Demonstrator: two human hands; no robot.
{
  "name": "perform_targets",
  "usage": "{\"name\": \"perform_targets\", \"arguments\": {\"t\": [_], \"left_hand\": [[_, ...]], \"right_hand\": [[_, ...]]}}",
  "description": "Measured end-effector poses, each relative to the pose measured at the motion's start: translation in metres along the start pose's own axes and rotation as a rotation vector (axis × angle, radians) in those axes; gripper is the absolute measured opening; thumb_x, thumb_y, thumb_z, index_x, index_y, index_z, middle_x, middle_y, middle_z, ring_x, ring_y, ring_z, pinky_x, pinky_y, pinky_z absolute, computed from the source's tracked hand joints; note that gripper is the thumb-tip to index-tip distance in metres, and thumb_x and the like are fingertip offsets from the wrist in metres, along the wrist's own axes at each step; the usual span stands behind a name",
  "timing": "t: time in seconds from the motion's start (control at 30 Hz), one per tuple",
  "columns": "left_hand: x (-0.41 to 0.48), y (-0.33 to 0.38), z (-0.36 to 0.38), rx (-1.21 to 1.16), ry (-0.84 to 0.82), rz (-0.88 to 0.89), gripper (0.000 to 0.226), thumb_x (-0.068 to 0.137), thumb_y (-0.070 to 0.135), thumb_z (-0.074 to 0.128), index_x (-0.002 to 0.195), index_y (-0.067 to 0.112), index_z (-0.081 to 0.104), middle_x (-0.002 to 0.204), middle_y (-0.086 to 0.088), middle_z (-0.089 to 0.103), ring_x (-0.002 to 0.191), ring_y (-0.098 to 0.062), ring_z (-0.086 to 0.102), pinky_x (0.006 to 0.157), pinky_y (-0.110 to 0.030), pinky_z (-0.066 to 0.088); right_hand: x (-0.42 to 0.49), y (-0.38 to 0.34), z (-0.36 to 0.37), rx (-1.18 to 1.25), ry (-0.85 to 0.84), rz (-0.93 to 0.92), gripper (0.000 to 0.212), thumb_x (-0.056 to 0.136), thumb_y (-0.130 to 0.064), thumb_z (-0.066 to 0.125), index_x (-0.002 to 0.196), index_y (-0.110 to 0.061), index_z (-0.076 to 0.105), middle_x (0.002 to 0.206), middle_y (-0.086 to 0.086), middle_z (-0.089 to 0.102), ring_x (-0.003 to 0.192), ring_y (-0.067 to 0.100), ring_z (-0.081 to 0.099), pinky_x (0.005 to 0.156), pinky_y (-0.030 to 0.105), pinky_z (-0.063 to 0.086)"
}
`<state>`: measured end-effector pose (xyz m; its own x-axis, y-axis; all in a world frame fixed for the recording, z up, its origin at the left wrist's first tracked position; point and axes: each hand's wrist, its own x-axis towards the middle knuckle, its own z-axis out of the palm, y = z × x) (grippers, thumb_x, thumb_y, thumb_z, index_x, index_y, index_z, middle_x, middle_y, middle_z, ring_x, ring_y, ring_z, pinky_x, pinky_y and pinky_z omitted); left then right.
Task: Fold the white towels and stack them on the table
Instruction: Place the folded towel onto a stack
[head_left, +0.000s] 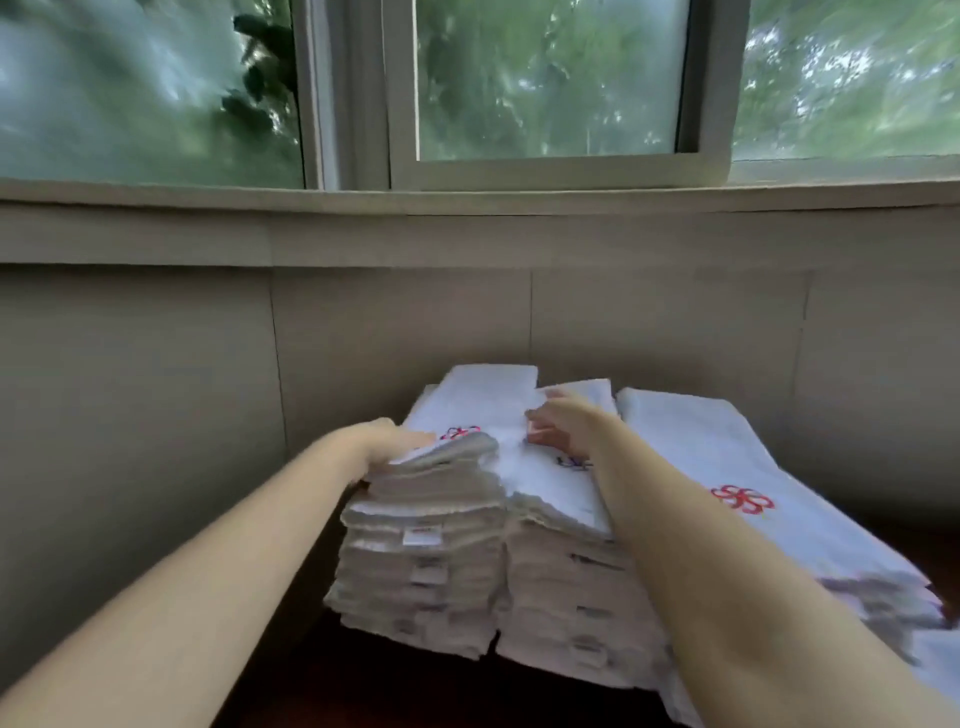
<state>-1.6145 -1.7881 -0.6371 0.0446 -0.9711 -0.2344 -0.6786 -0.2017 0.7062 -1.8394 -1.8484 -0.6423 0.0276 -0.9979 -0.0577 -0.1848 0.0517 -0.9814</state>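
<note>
We rest our left hand (395, 441) flat to steady the tall stack of folded white terry towels (431, 561) on the dark wooden counter (311, 696), while our right hand (563, 421) pinches the top towel (550, 483), probably to square it.

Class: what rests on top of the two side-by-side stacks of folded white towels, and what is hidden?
The left hand rests on the left stack; the right hand on the right stack. A red-blue logo shows; the right arm partly covers a second logo.
</note>
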Motion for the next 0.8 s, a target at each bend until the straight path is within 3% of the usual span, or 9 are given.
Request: {"name": "perform_targets", "arguments": {"t": [0.03, 0.1, 0.2, 0.3, 0.37, 0.47, 0.57, 0.67, 0.8], "left_hand": [[0.006, -0.006, 0.003, -0.039, 0.050, 0.022, 0.066, 0.088, 0.051, 0.059, 0.137, 0.008, 0.045, 0.137, -0.010, 0.048, 0.119, -0.030, 0.053, 0.087, -0.030, 0.045], [0.011, -0.012, 0.003, -0.175, 0.059, 0.041, 0.069, 0.084, 0.049, 0.065, 0.139, 0.012, 0.043, 0.131, -0.007, 0.052, 0.109, -0.026, 0.057, 0.087, -0.031, 0.046], [0.003, -0.013, 0.003, -0.396, 0.020, 0.023, 0.059, 0.083, 0.039, 0.069, 0.132, 0.014, 0.047, 0.108, -0.011, 0.065, 0.089, -0.025, 0.065, 0.075, -0.033, 0.053], [-0.012, -0.009, 0.004, -0.526, 0.036, 0.083, 0.044, 0.081, 0.031, 0.071, 0.118, 0.015, 0.053, 0.084, -0.007, 0.071, 0.065, -0.020, 0.069, 0.062, -0.028, 0.052], [-0.020, -0.010, 0.006, -0.470, 0.077, 0.121, 0.042, 0.082, 0.028, 0.070, 0.119, 0.015, 0.055, 0.093, -0.004, 0.066, 0.070, -0.016, 0.069, 0.062, -0.026, 0.047], [-0.024, -0.017, 0.012, -0.289, 0.125, 0.085, 0.057, 0.085, 0.029, 0.066, 0.133, 0.009, 0.044, 0.108, -0.009, 0.059, 0.088, -0.020, 0.060, 0.064, -0.027, 0.043], [-0.026, -0.023, 0.013, -0.303, 0.141, 0.047, 0.056, 0.087, 0.029, 0.063, 0.135, 0.010, 0.040, 0.102, -0.001, 0.050, 0.085, -0.017, 0.050, 0.063, -0.027, 0.037], [-0.022, -0.032, 0.013, -0.345, 0.187, 0.087, 0.050, 0.088, 0.029, 0.061, 0.129, 0.011, 0.040, 0.119, -0.002, 0.041, 0.100, -0.017, 0.039, 0.068, -0.028, 0.033], [-0.026, -0.035, 0.021, -0.308, 0.244, 0.149, 0.050, 0.087, 0.032, 0.059, 0.128, 0.012, 0.038, 0.115, -0.001, 0.046, 0.091, -0.013, 0.047, 0.062, -0.026, 0.036]], "right_hand": [[0.004, 0.004, 0.004, 0.009, 0.015, 0.000, 0.009, 0.092, -0.002, 0.051, 0.099, -0.006, 0.054, 0.083, 0.014, 0.052, 0.066, 0.021, 0.056, 0.062, 0.031, 0.057], [0.005, 0.001, 0.012, -0.064, 0.013, -0.011, 0.007, 0.094, -0.013, 0.054, 0.090, -0.012, 0.049, 0.077, 0.009, 0.052, 0.056, 0.017, 0.056, 0.048, 0.025, 0.052], [0.004, -0.001, 0.018, -0.222, 0.064, -0.060, 0.037, 0.091, -0.016, 0.059, 0.123, -0.019, 0.043, 0.100, 0.008, 0.053, 0.080, 0.021, 0.059, 0.069, 0.030, 0.050], [-0.001, 0.002, 0.020, -0.200, 0.103, -0.139, 0.059, 0.088, -0.012, 0.061, 0.141, -0.021, 0.037, 0.108, 0.004, 0.051, 0.075, 0.013, 0.054, 0.058, 0.024, 0.042], [-0.004, 0.004, 0.021, -0.300, 0.099, -0.172, 0.061, 0.088, -0.017, 0.063, 0.143, -0.019, 0.037, 0.118, 0.006, 0.051, 0.084, 0.015, 0.055, 0.064, 0.024, 0.043], [-0.010, 0.005, 0.026, -0.665, 0.110, -0.182, 0.053, 0.091, -0.028, 0.058, 0.139, -0.012, 0.041, 0.138, 0.009, 0.047, 0.121, 0.026, 0.048, 0.095, 0.031, 0.039], [-0.018, 0.004, 0.035, -0.889, 0.081, -0.145, 0.045, 0.098, -0.035, 0.043, 0.132, -0.007, 0.044, 0.137, 0.014, 0.049, 0.124, 0.031, 0.045, 0.096, 0.034, 0.035], [-0.030, 0.002, 0.040, -0.902, 0.009, -0.123, 0.056, 0.099, -0.041, 0.033, 0.143, -0.006, 0.031, 0.145, 0.016, 0.040, 0.131, 0.032, 0.039, 0.104, 0.038, 0.030], [-0.054, 0.004, 0.032, -0.905, -0.129, -0.207, 0.045, 0.100, -0.046, 0.024, 0.134, -0.021, 0.040, 0.144, 0.012, 0.041, 0.132, 0.032, 0.037, 0.100, 0.039, 0.027]]}}
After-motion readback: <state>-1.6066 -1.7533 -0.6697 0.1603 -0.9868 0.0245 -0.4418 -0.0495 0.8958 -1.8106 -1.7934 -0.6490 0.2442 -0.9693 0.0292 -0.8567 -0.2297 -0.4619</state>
